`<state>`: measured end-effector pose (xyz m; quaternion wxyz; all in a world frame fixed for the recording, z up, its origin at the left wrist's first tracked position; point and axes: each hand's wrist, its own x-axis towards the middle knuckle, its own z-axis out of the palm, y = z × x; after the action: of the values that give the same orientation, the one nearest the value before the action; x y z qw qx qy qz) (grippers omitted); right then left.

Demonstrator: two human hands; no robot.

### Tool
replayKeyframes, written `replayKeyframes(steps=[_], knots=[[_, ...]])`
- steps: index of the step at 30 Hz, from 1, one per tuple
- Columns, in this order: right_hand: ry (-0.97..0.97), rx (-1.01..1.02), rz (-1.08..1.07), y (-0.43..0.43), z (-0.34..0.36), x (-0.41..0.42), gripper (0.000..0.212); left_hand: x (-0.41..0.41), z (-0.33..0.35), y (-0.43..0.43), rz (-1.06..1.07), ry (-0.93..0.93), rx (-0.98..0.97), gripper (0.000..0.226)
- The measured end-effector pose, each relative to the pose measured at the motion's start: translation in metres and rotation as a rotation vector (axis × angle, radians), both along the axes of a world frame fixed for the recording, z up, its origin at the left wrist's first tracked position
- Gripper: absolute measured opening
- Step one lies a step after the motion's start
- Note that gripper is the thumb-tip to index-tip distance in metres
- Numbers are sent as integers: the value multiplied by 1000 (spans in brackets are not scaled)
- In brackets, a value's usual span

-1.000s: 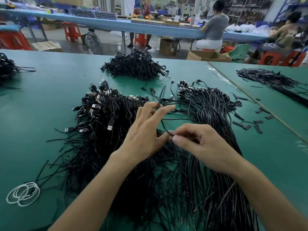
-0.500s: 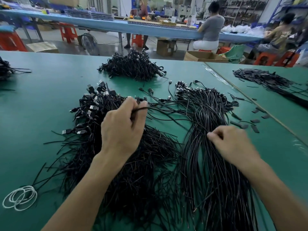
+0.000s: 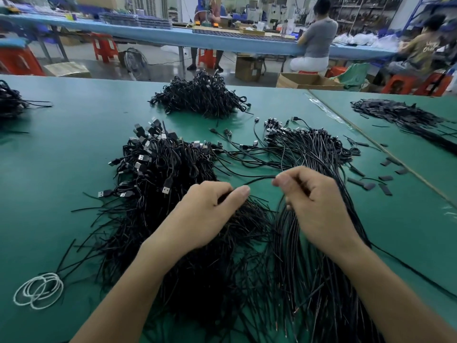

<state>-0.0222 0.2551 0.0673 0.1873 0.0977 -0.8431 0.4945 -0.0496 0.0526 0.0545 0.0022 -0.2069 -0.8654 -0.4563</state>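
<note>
Two heaps of black cables lie on the green table (image 3: 61,169): a left heap (image 3: 158,169) with USB plugs at its far end, and a right bundle (image 3: 311,149) of straighter cables. My left hand (image 3: 210,214) and my right hand (image 3: 314,201) are close together above the heaps. Both pinch one thin black cable (image 3: 259,179) that arches between my thumbs. The fingers of each hand are curled round it.
A third cable pile (image 3: 200,97) sits farther back, another pile (image 3: 10,100) at the far left edge. White elastic loops (image 3: 39,290) lie near left. Small black sleeve pieces (image 3: 378,184) are scattered right; a dark strip heap (image 3: 400,115) covers the adjoining table. People sit at a blue bench behind.
My left hand came down and right from the USB heap. My right hand lifted off the right bundle and moved left. Both now hold one cable between them.
</note>
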Motion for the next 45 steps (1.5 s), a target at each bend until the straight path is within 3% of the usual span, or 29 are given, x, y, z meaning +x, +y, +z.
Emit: replayKeyframes(steps=[3,6,9,12,14,17,20,24,27,30,32,35,38,40,42,45], knots=[[8,-134,-92,2,1,-6,16,6,7,2,-221,-199,119,61],[-90,-46,-26,-1,-3,-6,18,15,13,7,-424,-364,403,55],[-318,86,203,-8,-11,3,26,18,16,10,-414,-453,749,50],[-376,217,354,-17,-10,15,22,13,10,16,-313,-401,993,45],[-350,277,405,-19,-4,23,22,9,1,19,-204,-240,950,40],[-282,273,377,-19,10,27,23,7,-5,20,-26,74,515,30],[-119,207,248,-16,23,23,16,14,-3,21,-88,-11,335,42],[-34,10,192,-13,26,15,16,24,11,17,-262,-487,486,61],[-61,-113,188,-15,17,13,18,26,21,12,-447,-734,771,58],[-165,7,218,-24,4,18,16,24,26,14,-448,-742,1159,53],[-232,162,283,-28,-1,26,22,20,23,17,-302,-553,1247,50],[-308,276,359,-27,4,33,18,14,11,20,-149,-240,1082,41],[-193,297,290,-23,19,30,15,13,4,19,-14,-6,568,35],[-72,267,200,-18,29,24,10,17,5,19,-96,-128,368,45],[7,189,142,-12,35,18,10,24,11,20,-189,-373,396,56],[50,84,71,-13,30,12,15,33,13,25,-262,-428,472,65]])
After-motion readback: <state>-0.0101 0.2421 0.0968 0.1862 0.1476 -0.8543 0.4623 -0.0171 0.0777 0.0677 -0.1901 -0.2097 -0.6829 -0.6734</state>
